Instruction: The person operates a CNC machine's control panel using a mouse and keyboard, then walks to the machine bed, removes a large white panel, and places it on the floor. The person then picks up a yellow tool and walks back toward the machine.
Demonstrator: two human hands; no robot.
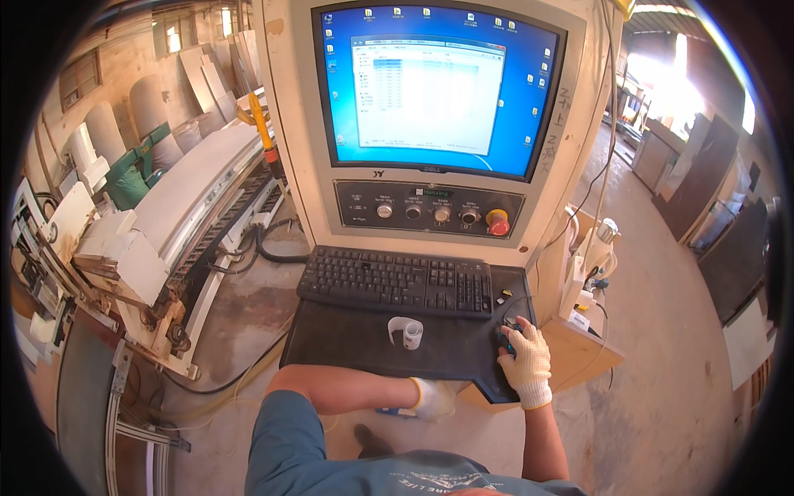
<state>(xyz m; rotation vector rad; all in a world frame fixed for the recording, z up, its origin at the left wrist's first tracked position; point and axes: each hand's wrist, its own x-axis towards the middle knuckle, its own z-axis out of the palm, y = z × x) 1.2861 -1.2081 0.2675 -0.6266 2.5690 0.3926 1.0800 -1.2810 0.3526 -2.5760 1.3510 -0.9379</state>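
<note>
My right hand [527,362], in a cream knitted glove, rests over a dark computer mouse [505,339] at the right end of a black keyboard tray [331,335]. The glove covers part of the mouse. My left hand [434,400], also gloved, is held low in front of the tray's front edge, my forearm bent across my body; its fingers cannot be made out. Between them and farther back, a small curled roll of white paper labels [407,332] lies on the tray. Behind it sits a black keyboard [395,281], which neither hand touches.
A lit monitor [430,91] showing a file window is set in a beige cabinet above a control panel [426,208] with knobs and a red emergency-stop button [497,221]. A long machine bed [207,178] stands left. Dark boards [732,264] lean at right. Cables run across the floor.
</note>
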